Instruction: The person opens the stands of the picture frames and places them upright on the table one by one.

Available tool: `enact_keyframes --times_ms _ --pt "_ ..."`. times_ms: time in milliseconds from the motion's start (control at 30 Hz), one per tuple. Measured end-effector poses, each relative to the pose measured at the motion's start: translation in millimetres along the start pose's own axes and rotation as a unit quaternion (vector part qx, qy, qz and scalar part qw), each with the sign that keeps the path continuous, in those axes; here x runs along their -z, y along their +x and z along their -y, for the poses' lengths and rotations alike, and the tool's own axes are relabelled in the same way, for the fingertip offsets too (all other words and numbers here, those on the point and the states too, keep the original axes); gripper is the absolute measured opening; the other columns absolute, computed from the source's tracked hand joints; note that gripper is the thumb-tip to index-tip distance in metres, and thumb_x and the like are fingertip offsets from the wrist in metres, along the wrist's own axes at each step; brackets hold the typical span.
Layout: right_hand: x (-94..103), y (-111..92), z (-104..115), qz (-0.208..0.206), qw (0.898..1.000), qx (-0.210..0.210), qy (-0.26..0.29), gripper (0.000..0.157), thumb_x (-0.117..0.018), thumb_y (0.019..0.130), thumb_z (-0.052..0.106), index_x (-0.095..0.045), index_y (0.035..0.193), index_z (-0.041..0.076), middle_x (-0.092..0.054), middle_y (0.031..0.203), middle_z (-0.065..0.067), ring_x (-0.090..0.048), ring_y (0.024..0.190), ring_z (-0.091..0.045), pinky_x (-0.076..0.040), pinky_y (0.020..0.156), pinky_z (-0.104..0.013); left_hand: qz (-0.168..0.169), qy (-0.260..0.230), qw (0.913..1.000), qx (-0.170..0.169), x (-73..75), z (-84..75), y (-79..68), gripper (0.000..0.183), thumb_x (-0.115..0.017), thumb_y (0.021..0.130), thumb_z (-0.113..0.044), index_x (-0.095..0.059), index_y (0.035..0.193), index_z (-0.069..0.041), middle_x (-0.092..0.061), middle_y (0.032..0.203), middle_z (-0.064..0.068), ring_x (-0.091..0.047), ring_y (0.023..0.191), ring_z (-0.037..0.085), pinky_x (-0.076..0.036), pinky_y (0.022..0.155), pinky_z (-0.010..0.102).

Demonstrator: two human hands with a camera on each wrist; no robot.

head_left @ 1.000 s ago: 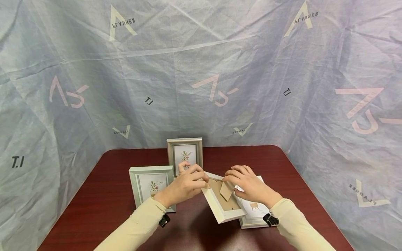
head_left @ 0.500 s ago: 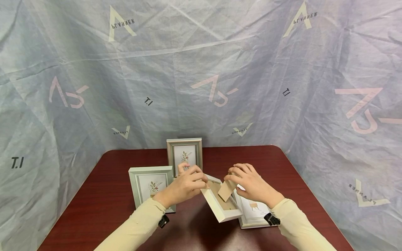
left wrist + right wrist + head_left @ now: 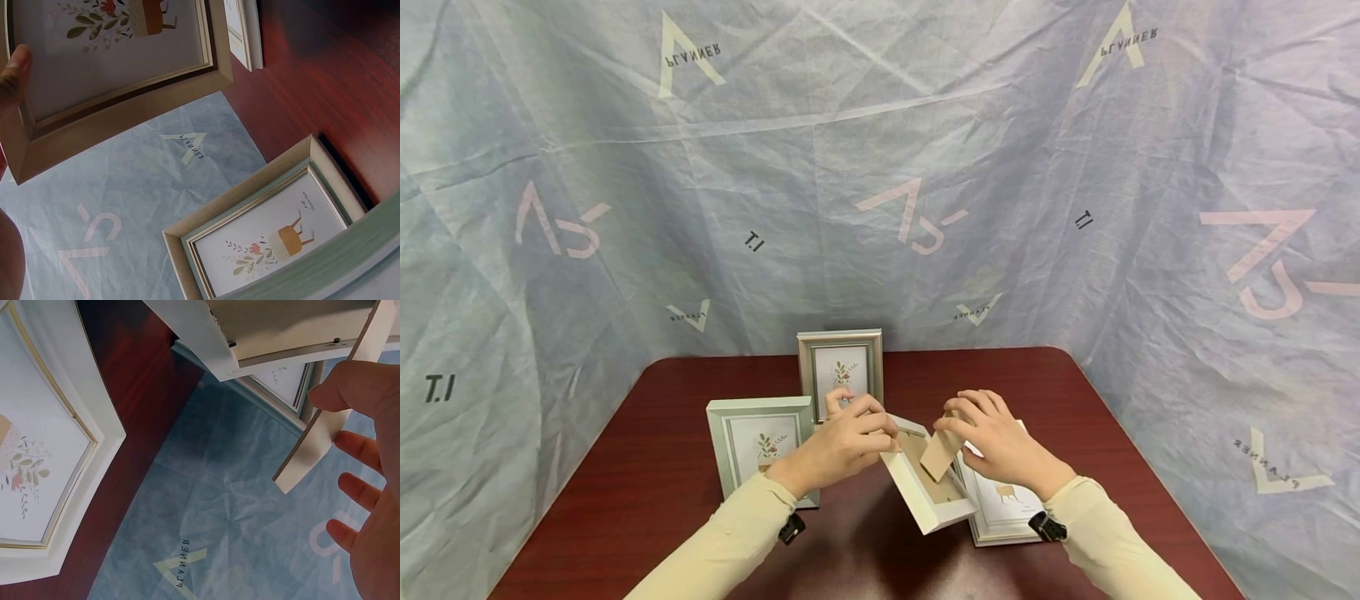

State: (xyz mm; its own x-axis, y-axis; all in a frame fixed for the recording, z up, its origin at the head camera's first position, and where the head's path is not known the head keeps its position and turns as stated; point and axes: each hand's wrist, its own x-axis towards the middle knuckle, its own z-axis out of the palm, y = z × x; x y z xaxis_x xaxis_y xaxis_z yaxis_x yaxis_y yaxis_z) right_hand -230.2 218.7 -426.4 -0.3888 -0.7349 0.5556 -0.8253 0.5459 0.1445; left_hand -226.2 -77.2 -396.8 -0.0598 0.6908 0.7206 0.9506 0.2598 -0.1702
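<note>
My left hand [image 3: 850, 437] grips the upper left edge of a cream picture frame [image 3: 907, 493], held tilted with its brown back turned up. Its front, with a flower print, shows in the left wrist view, where a finger [image 3: 19, 65] overlaps the border. My right hand [image 3: 992, 437] pinches the frame's easel leg [image 3: 942, 455] between thumb and fingers. That leg stands out at an angle from the back panel [image 3: 294, 325]. In the right wrist view, the thumb [image 3: 350, 387] presses on the leg and the other fingers curl behind it.
A pale green frame [image 3: 721, 442] stands upright at the left, with a silver-bronze frame [image 3: 841, 337] upright behind it. Near my right wrist, a white frame [image 3: 1011, 534] lies face up on the dark red table [image 3: 1120, 500]. A grey printed cloth [image 3: 820, 167] hangs behind.
The easel leg has swung farther out from the frame's back, drawn up by my right hand. Over the last half second almost nothing moved; my left hand keeps its grip.
</note>
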Motion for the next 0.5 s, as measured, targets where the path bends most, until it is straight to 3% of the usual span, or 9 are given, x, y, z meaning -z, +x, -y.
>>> enact_keyframes --times_ms 500 --pt "-2.3 2.0 4.6 0.001 1.0 -0.005 0.012 0.054 -0.073 0.061 0.002 -0.066 0.113 0.015 -0.059 0.121 -0.01 -0.051 0.115 -0.034 -0.036 0.094 -0.051 -0.005 -0.004 0.9999 -0.008 0.5 -1.2 0.0 0.019 -0.084 0.074 -0.013 -0.069 0.084 -0.021 -0.063 0.095 -0.01 -0.053 0.096 0.012 -0.023 0.089 0.052"
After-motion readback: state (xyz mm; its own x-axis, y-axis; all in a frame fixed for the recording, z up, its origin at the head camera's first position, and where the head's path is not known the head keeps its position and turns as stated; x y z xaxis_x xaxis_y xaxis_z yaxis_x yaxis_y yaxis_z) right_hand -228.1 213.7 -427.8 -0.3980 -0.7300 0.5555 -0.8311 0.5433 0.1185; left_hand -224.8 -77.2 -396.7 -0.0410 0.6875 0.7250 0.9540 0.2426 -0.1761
